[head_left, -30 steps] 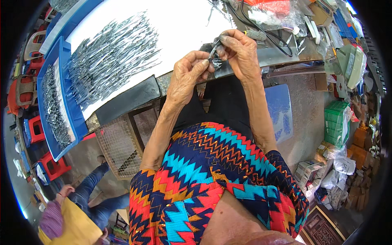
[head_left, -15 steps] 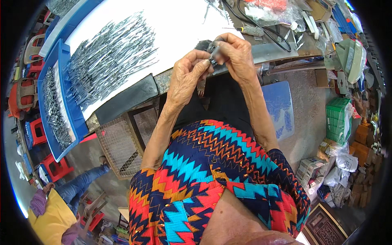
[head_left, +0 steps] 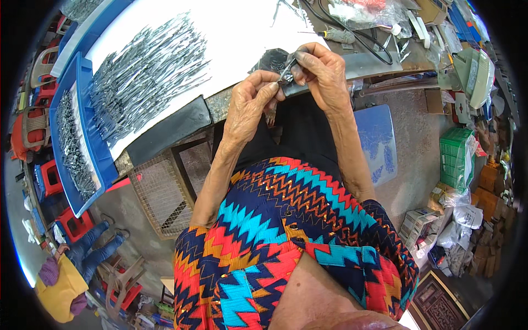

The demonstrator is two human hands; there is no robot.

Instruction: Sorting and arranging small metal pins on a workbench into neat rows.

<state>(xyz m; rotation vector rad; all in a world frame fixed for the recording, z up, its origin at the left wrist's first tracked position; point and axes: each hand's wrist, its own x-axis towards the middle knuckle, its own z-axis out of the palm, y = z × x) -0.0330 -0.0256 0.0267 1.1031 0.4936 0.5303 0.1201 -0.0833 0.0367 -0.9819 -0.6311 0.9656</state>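
My left hand [head_left: 250,104] and my right hand [head_left: 325,74] meet at the table's front edge, each with thumb and fingers pinched. Between their fingertips is a small, thin, dark strip [head_left: 286,71] with a shine. Its exact kind is too small to make out, and the fingers cover its ends. Just behind the fingers lies a black, glossy heap or wrapping [head_left: 270,59]. To the left, a great many thin dark strips [head_left: 151,71] are spread in rows over a white sheet [head_left: 236,27].
A blue tray [head_left: 102,165] of small dark pieces stands at the table's left end. Back right are a black cable [head_left: 379,58], plastic bags and a pale green lamp-like device [head_left: 473,77]. A blue board [head_left: 377,143] is right of my legs. Someone in yellow [head_left: 60,286] is at lower left.
My right hand has tilted and shifted slightly right, fingers a little farther from the left ones. More of the thin strip and black heap shows. The person in yellow has moved left.
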